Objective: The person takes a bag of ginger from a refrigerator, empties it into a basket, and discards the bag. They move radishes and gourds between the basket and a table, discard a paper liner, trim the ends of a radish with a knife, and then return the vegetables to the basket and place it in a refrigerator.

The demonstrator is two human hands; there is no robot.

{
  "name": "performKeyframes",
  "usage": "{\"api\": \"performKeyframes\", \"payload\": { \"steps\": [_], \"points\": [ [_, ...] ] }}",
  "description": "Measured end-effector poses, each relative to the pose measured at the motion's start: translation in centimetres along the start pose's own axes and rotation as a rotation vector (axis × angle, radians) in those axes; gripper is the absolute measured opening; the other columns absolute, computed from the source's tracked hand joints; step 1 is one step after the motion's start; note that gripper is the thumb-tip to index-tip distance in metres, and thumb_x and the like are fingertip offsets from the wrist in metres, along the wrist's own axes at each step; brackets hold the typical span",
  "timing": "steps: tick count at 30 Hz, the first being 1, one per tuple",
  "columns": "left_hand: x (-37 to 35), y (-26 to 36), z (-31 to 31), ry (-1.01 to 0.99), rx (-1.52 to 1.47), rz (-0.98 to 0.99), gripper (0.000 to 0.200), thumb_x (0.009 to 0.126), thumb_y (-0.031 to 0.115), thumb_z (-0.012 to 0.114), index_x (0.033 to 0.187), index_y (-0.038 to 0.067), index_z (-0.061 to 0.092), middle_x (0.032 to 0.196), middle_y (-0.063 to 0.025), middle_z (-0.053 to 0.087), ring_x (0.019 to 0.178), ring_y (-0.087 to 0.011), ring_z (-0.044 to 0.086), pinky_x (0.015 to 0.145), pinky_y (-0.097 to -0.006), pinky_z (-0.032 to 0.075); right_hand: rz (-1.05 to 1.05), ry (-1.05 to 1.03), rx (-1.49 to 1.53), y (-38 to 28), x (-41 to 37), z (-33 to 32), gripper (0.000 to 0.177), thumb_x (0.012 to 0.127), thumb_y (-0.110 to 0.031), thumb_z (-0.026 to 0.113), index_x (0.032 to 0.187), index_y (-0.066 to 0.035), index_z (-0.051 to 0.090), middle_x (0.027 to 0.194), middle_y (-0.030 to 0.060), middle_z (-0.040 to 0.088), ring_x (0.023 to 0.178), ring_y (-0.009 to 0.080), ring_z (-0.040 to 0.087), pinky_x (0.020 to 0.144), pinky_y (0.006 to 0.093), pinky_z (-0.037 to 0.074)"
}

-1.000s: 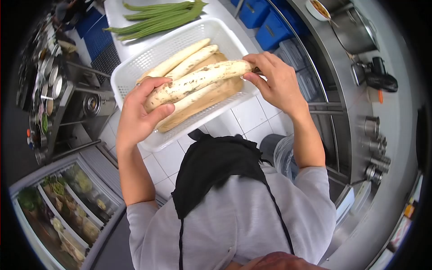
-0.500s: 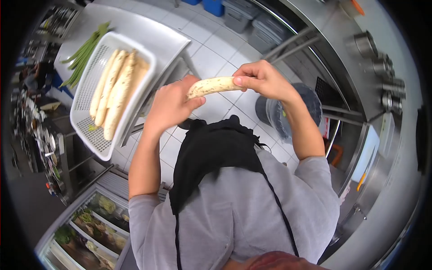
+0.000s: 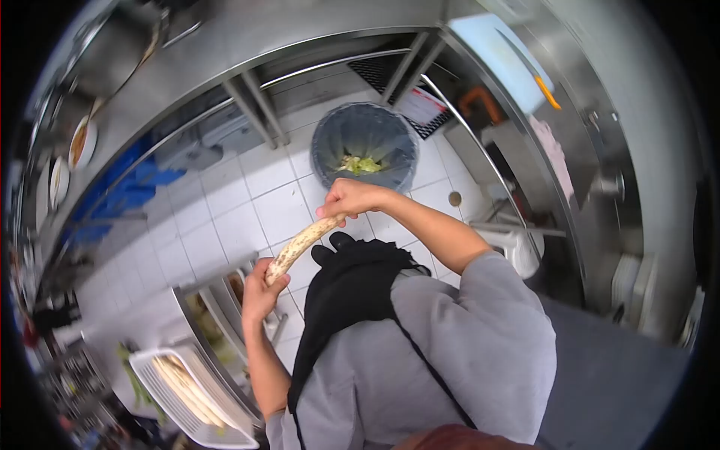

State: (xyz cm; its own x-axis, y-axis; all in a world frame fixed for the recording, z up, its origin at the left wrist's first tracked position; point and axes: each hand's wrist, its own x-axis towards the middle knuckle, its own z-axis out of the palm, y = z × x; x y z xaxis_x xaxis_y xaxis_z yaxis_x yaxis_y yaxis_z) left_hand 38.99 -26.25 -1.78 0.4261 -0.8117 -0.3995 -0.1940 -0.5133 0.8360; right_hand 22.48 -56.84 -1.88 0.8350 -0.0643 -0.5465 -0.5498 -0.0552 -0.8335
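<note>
Cream root, left fingers to right fingers

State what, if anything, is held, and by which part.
A speckled root vegetable, by both ends: left hand at one, right hand at the other.

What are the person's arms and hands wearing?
The left hand and right hand are bare, with no gloves. No watch or bracelet shows on either wrist. The arms come out of short, plain grey sleeves that stop around the elbows, so the forearms are uncovered.
</note>
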Motion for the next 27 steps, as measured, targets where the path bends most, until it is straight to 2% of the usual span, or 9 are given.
{"api": "performKeyframes", "payload": {
  "steps": [5,12,15,17,19,20,23,24,27],
  "points": [
    [7.7,2.0,3.8,-0.165,-0.007,0.166,0.031,0.085,0.017,0.079,0.108,0.002,0.065,0.08,-0.0022,0.06,0.075,-0.0122,0.054,0.069,-0.0291,0.046,0.012,0.864,0.313,5.7,-5.3,-3.3,0.042,0.102,-0.045,0.053,0.112,-0.008,0.072,0.092,0.0019,0.07,0.075,0.0088,0.062,0.056,0.026,0.051],
    [14.2,12.3,11.6,-0.308,-0.226,0.25,0.033,0.09,0.023,0.076,0.11,0.001,0.062,0.082,0.0006,0.059,0.076,-0.0107,0.052,0.068,-0.0279,0.045,-0.112,1.412,0.408,12.0,-19.7,-13.1,0.042,0.101,-0.046,0.057,0.119,-0.01,0.069,0.092,0.0013,0.07,0.074,0.0064,0.061,0.06,0.0242,0.05],
    [16.4,17.5,15.0,-0.375,-0.271,0.195,0.033,0.092,0.025,0.074,0.111,0.001,0.061,0.082,0.0006,0.059,0.076,-0.0094,0.054,0.067,-0.0269,0.045,-0.138,1.567,0.33,14.7,-24.8,-19.7,0.035,0.099,-0.037,0.062,0.116,-0.007,0.071,0.087,0.0006,0.07,0.07,0.0057,0.06,0.054,0.0222,0.048],
    [18.0,20.6,18.1,-0.413,-0.328,0.117,0.032,0.093,0.026,0.073,0.111,0.002,0.061,0.082,0.0001,0.059,0.076,-0.0088,0.055,0.067,-0.0259,0.045,-0.124,1.615,0.061,17.8,-28.0,-26.8,0.033,0.097,-0.033,0.066,0.115,-0.006,0.072,0.087,0.0043,0.071,0.069,0.0126,0.062,0.058,0.0287,0.05],
    [20.3,22.2,21.7,-0.43,-0.457,0.125,0.026,0.094,0.022,0.065,0.11,0.002,0.061,0.085,-0.0026,0.062,0.075,-0.0094,0.058,0.067,-0.0254,0.046,0.035,1.726,-0.486,18.9,-31.1,-33.7,0.032,0.093,-0.028,0.068,0.114,-0.005,0.073,0.094,0.0132,0.072,0.08,0.0228,0.067,0.072,0.0382,0.052],
    [21.3,23.4,23.4,-0.425,-0.515,0.105,0.025,0.094,0.021,0.063,0.11,0.002,0.061,0.086,-0.003,0.063,0.075,-0.0098,0.059,0.068,-0.0256,0.046,0.155,1.748,-0.729,20.2,-32.5,-37.6,0.036,0.09,-0.021,0.064,0.123,-0.007,0.069,0.104,0.0211,0.071,0.098,0.0325,0.067,0.088,0.0476,0.051],
    [24.4,28.8,29.6,-0.346,-0.587,0.104,0.027,0.094,0.019,0.058,0.113,0.001,0.061,0.089,-0.0057,0.064,0.076,-0.0117,0.06,0.071,-0.0261,0.048,0.544,1.836,-1.235,25.1,-35.1,-47.0,0.048,0.09,-0.017,0.06,0.137,-0.01,0.058,0.118,0.0228,0.067,0.111,0.0383,0.063,0.095,0.0524,0.048],
    [25.5,30.5,31.1,-0.34,-0.5,0.145,0.028,0.094,0.02,0.059,0.115,0.001,0.061,0.09,-0.0056,0.065,0.077,-0.0127,0.06,0.072,-0.0273,0.048,0.632,1.757,-1.272,27.0,-36.2,-49.2,0.059,0.088,-0.015,0.057,0.146,-0.014,0.048,0.126,0.0243,0.062,0.112,0.0448,0.06,0.098,0.0557,0.047],
    [28.9,34.2,35.2,-0.282,-0.207,0.293,0.036,0.095,0.028,0.064,0.117,0.0,0.06,0.095,-0.009,0.065,0.083,-0.0163,0.062,0.077,-0.0319,0.049,0.522,1.431,-0.909,28.2,-38.6,-53.5,0.062,0.086,-0.014,0.058,0.147,-0.015,0.046,0.129,0.0266,0.059,0.112,0.0477,0.059,0.096,0.0565,0.048]
  ]
}}
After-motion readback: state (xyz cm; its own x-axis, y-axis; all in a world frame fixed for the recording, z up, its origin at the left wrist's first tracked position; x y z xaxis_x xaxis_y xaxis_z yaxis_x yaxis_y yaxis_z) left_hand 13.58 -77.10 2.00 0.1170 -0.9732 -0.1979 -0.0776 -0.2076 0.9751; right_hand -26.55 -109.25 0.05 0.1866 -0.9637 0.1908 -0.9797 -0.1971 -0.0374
